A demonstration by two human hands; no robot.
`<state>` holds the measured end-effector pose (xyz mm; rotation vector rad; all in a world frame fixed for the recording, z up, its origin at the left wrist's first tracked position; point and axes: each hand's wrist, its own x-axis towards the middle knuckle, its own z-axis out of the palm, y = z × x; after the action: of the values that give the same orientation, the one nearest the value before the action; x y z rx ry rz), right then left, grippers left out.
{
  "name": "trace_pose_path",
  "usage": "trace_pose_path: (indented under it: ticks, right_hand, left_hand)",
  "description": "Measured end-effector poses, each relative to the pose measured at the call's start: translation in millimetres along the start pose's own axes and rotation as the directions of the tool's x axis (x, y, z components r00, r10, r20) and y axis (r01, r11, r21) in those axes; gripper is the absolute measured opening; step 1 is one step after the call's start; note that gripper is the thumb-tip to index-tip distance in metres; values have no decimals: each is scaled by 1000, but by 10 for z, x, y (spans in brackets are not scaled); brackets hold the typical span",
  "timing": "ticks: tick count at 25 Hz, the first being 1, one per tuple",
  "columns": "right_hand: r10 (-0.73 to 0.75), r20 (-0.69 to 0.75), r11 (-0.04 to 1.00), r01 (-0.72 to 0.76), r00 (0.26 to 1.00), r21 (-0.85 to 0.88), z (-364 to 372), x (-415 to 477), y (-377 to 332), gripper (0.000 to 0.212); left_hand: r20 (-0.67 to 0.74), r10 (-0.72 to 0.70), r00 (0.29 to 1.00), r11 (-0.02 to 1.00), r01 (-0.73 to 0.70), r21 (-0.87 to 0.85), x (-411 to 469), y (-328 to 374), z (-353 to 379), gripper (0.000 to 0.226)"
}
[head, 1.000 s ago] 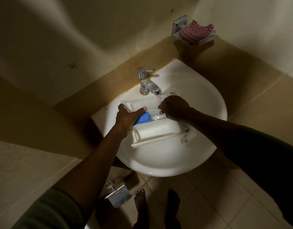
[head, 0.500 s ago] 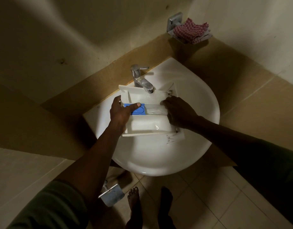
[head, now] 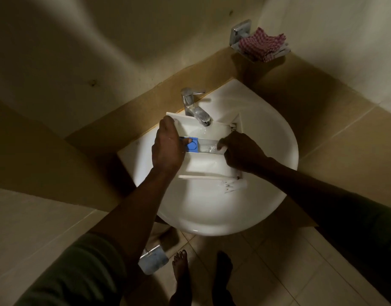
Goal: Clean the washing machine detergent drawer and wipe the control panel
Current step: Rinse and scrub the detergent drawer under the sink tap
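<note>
One sink, one detergent drawer across its back half: white, three compartments, one blue insert in the middle. Two hands: left hand gripped the drawer's left end, thumb on the insert; right hand curled over the right end. One tap ran water into the far compartment. One checked cloth beyond.

Dim, spotlit centre, dark corners

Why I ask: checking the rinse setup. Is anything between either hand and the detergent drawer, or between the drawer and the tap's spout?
Nothing visible. The left hand and right hand both grip the detergent drawer, which sits over the sink directly under the tap.
</note>
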<state>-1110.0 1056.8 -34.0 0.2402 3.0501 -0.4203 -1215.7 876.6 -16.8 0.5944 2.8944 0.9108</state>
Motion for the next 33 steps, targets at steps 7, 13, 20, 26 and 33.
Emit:
trace_pose_path:
  ticks: [7, 13, 20, 26, 33]
  right_hand:
    - [-2, 246, 998, 17, 969, -57, -76, 252, -176, 66]
    - [62, 225, 998, -54, 972, -42, -191, 403, -139, 59]
    - [-57, 292, 981, 108, 955, -160, -200, 242, -289, 52]
    - [13, 311, 954, 82, 950, -290, -300, 197, -430, 26]
    - [103, 462, 993, -63, 881, -101, -155, 364, -333, 44]
  left_hand:
    - [221, 191, 956, 891, -263, 369, -9, 49, -23, 31]
    - [317, 46, 947, 966, -123, 228, -26, -76, -39, 38]
    - [258, -40, 965, 941, -50, 334, -42, -102, -137, 24]
    - [246, 24, 969, 936, -108, 334, -73, -94, -127, 23]
    - [221, 27, 975, 938, -101, 332, -103, -99, -148, 26]
